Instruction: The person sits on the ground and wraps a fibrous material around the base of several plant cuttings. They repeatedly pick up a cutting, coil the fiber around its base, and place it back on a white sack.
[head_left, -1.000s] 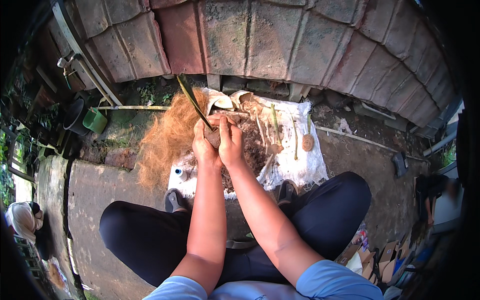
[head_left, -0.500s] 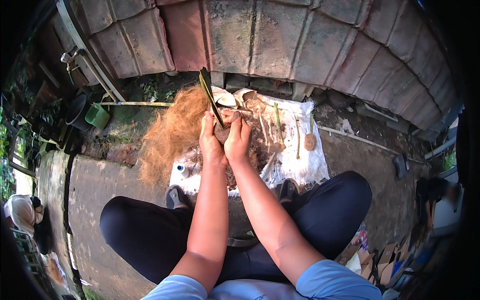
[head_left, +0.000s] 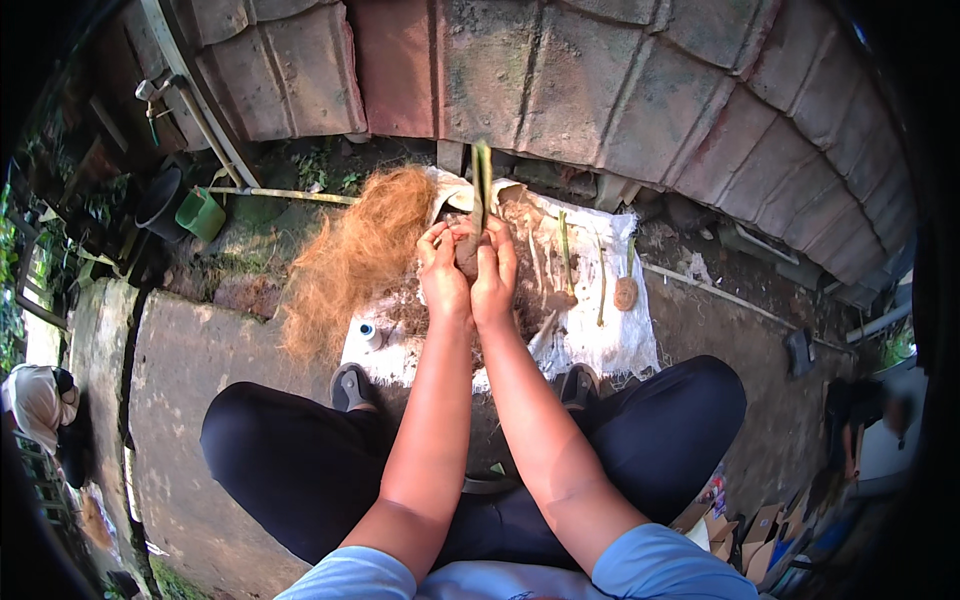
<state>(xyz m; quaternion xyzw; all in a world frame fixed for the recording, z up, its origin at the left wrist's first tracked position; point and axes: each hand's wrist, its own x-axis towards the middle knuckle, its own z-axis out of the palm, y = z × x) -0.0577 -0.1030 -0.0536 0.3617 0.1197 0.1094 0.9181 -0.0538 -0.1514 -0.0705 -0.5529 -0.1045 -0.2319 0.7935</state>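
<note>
Left grip (head_left: 443,272), right grip (head_left: 495,273) | cupped together around brown ball (head_left: 467,260) | green stem (head_left: 482,185) projecting from it

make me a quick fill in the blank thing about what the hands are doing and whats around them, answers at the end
1. The left hand and the right hand hold a lump coloured ____ between them.
2. The heap of fibre lies to the ____ of both hands.
3. The ragged sheet spread beneath the work is coloured ____.
4. The person's sleeves are light ____.

Missing words: brown; left; white; blue
</note>
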